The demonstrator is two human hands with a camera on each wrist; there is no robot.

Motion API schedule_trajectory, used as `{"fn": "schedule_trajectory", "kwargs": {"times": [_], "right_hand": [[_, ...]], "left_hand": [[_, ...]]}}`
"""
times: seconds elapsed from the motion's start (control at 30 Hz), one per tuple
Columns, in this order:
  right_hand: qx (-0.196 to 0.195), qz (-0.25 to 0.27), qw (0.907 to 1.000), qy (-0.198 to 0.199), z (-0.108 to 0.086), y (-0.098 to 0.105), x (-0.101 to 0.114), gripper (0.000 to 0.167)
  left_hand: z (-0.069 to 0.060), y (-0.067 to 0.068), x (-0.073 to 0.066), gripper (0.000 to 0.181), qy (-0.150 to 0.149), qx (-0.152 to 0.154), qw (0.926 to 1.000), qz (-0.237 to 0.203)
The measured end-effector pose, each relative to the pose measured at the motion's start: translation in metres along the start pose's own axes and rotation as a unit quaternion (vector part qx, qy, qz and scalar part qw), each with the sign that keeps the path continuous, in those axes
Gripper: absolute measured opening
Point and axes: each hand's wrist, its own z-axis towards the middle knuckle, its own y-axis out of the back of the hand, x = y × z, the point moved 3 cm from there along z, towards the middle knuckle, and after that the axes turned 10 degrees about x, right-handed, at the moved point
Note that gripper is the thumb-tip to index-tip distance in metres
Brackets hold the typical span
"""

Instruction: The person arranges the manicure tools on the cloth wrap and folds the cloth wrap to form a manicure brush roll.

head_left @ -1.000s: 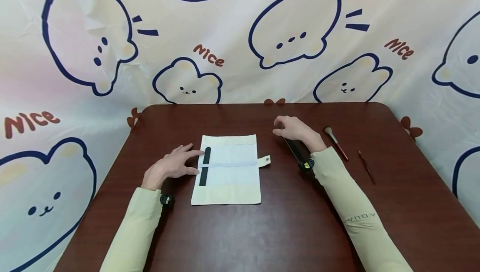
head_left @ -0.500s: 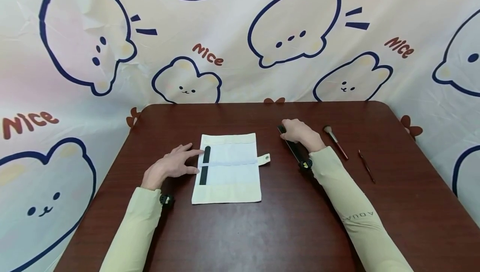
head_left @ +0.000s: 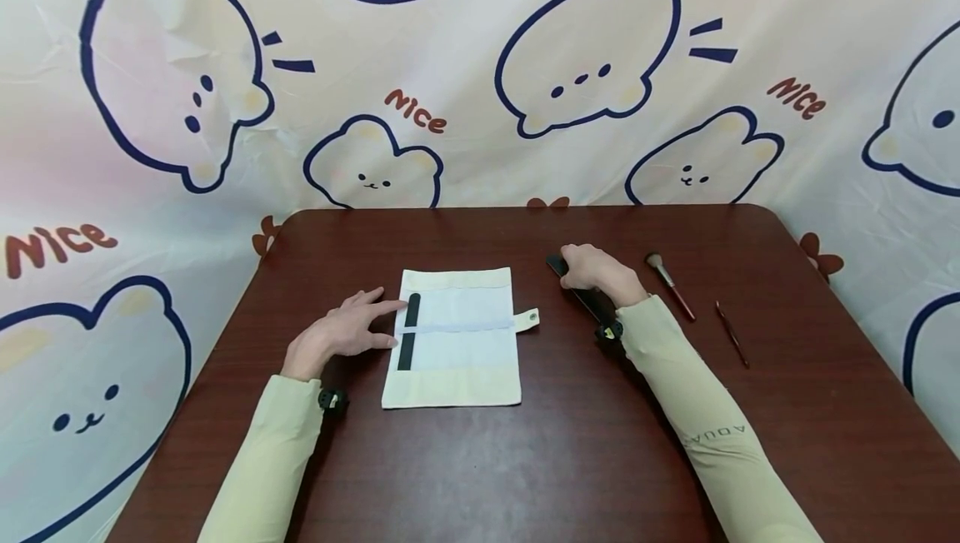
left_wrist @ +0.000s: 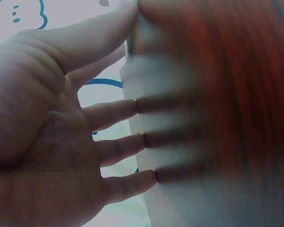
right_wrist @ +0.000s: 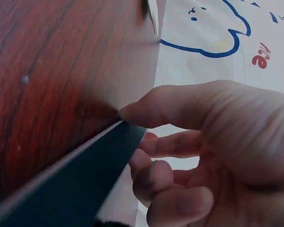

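A white pouch (head_left: 465,351) lies spread on the table with a dark flat strip (head_left: 407,351) along its left side, passing under a thin band. My left hand (head_left: 337,335) rests at the pouch's left edge, its fingers spread and fairly straight, as the left wrist view (left_wrist: 66,127) also shows. To the right of the pouch, my right hand (head_left: 600,271) pinches a long dark flat strip (head_left: 588,300) by its edges between thumb and fingers. In the right wrist view that strip (right_wrist: 80,175) runs toward the lower left from my right hand (right_wrist: 217,137).
Right of my right arm lie a brush (head_left: 670,283) with a reddish handle and a thin dark red stick (head_left: 732,335). A snap tab (head_left: 527,320) sticks out from the pouch's right side. A printed cloth (head_left: 480,160) hangs behind the table (head_left: 465,235).
My right hand has moved down along the dark strip and slightly right, closing on it, so its far end now shows past the fingers. My left hand has stayed in place.
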Motion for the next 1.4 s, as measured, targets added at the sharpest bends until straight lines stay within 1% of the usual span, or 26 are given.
{"fn": "schedule_trajectory", "kwargs": {"times": [0.1, 0.23, 0.27, 0.33, 0.5, 0.6, 0.73, 0.8, 0.87, 1.0, 1.17, 1.4], "right_hand": [[-0.017, -0.004, 0.9998, 0.012, 0.001, 0.0, 0.001, 0.041], [-0.046, -0.01, 0.9981, 0.039, 0.001, 0.002, 0.002, 0.02], [-0.051, -0.011, 0.9976, 0.046, 0.001, 0.003, 0.003, 0.017], [-0.057, -0.006, 0.9968, 0.055, 0.0, 0.004, 0.003, 0.012], [-0.081, 0.012, 0.9932, 0.083, -0.004, 0.008, 0.007, 0.008], [-0.103, 0.031, 0.9885, 0.107, -0.008, 0.013, 0.01, 0.013], [-0.114, 0.066, 0.9829, 0.128, -0.015, 0.018, 0.015, 0.036], [-0.117, 0.074, 0.9808, 0.137, -0.018, 0.02, 0.018, 0.047], [-0.121, 0.078, 0.9784, 0.149, -0.02, 0.021, 0.02, 0.054], [-0.123, 0.098, 0.9721, 0.174, -0.022, 0.024, 0.023, 0.057], [-0.13, 0.136, 0.9603, 0.206, -0.023, 0.025, 0.028, 0.06], [-0.141, 0.177, 0.9465, 0.229, -0.015, 0.027, 0.041, 0.058]], "left_hand": [[-0.001, -0.001, 0.0, 0.066, -0.004, -0.002, 1.0, -0.002], [-0.002, -0.001, 0.001, 0.066, -0.006, -0.004, 1.0, -0.006], [-0.002, -0.001, 0.001, 0.066, -0.006, -0.005, 1.0, -0.006], [-0.003, -0.001, 0.001, 0.066, -0.006, -0.005, 0.9999, -0.008], [-0.004, -0.002, 0.001, 0.067, -0.003, -0.002, 0.9999, -0.011], [-0.004, -0.002, 0.001, 0.067, -0.002, -0.002, 0.9999, -0.011], [-0.004, -0.003, 0.002, 0.066, -0.002, -0.004, 0.9999, -0.01], [-0.004, -0.003, 0.002, 0.067, 0.001, -0.003, 0.9999, -0.012], [-0.004, -0.004, 0.003, 0.067, 0.004, -0.002, 0.9999, -0.014], [-0.004, -0.005, 0.003, 0.067, 0.005, -0.003, 0.9998, -0.016], [-0.004, -0.003, 0.002, 0.066, -0.002, -0.004, 0.9999, -0.014], [-0.001, -0.002, 0.003, 0.066, -0.006, -0.005, 0.9999, -0.015]]}}
